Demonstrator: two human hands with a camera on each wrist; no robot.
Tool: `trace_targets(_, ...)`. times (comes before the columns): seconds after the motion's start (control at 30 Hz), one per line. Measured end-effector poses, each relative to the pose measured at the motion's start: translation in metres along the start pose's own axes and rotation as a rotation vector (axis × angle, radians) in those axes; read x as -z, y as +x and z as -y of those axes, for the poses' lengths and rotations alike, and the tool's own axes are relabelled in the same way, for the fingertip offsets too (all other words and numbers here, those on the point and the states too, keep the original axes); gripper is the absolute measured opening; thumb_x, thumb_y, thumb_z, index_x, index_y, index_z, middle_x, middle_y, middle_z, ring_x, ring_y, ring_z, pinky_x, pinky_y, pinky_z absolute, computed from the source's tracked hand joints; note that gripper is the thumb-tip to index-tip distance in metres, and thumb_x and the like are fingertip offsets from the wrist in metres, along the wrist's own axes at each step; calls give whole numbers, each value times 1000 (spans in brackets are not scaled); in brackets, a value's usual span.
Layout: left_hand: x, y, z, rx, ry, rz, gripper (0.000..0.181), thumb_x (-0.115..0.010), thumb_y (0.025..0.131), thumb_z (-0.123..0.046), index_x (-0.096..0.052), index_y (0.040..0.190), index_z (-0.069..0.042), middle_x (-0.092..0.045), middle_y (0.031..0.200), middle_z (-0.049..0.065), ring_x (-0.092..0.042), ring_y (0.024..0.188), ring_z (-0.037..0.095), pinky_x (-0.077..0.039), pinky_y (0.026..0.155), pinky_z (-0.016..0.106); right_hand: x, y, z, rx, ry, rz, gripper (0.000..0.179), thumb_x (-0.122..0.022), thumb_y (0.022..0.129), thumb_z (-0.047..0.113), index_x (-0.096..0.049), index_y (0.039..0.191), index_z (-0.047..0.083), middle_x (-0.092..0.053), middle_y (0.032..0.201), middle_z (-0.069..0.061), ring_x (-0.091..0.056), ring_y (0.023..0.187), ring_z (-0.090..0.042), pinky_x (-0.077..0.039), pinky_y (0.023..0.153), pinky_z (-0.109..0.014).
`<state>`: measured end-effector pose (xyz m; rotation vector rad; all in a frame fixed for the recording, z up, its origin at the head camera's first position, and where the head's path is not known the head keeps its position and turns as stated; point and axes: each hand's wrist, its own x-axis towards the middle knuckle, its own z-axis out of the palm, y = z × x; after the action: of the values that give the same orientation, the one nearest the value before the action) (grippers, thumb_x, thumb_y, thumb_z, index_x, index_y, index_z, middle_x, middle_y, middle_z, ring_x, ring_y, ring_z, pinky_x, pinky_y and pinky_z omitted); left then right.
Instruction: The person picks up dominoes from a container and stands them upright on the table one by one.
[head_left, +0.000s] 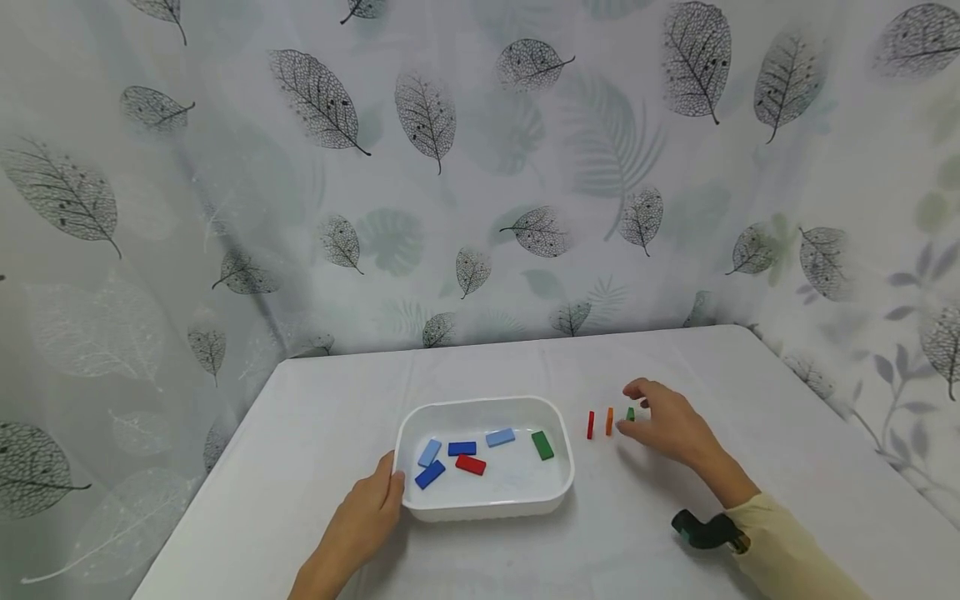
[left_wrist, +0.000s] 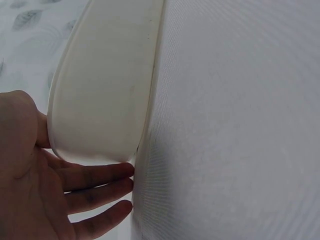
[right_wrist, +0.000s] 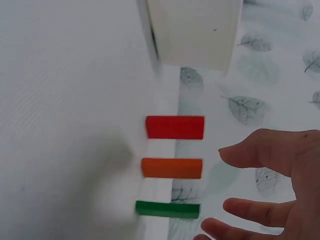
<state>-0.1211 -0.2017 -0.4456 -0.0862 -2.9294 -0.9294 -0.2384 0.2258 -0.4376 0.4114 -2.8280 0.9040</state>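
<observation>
A white plastic tray (head_left: 491, 510) sits on the table. My left hand (head_left: 365, 510) holds its left end, thumb at the rim and fingers along the outer wall, as the left wrist view also shows. Right of the tray, a red domino block (right_wrist: 175, 127), an orange domino block (right_wrist: 172, 168) and a green domino block (right_wrist: 168, 209) stand upright in a row. My right hand (head_left: 670, 423) is over the green end of this row, thumb and fingers spread apart. In the right wrist view its fingertips are just off the green block, holding nothing.
Inside the tray lie several flat domino blocks: dark blue (head_left: 462, 448), light blue (head_left: 500, 437), red (head_left: 471, 465) and green (head_left: 543, 445). A black strap-like piece (head_left: 705, 530) is at the right wrist. Leaf-printed curtains (head_left: 480, 208) surround the white table (head_left: 337, 400).
</observation>
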Motion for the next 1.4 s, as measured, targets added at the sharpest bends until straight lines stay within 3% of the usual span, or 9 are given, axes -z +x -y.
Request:
trace_targets(0.17,-2,1,1,1,-9,-1,47,-43,113,-22,-41,152,4,-59,142,25,-54,132,45,-45,104,61,5,-4,33,95,1,-100,47,-78,90,19,-63,129,-2,-62,130,-22,-59,116,-42,-54,90,-60)
trace_targets(0.47,-5,4,0,-2,-22,-3,47,-43,113,-23,-42,153,2,-59,143,23,-54,133,43,-45,104,61,-15,-3,81,245,106,-130,31,-81,89,7,-68,117,3,-71,111,-11,-70,97,-28,-61,79,-44)
trace_targets(0.8,-2,2,-1,4,-7,5,47,-44,112,-22,-41,153,3,-60,142,23,-56,131,43,-46,103,61,-40,5,104,319,157,-13,23,-79,89,-1,-70,110,2,-72,103,-11,-69,89,-23,-61,79,-42)
trace_targets(1.4,-1,1,1,-6,-10,-5,47,-45,113,-22,-42,152,4,-60,142,24,-56,131,44,-47,102,61,-91,17,142,401,84,214,26,-82,89,6,-70,112,5,-71,102,-9,-68,91,-22,-60,79,-31)
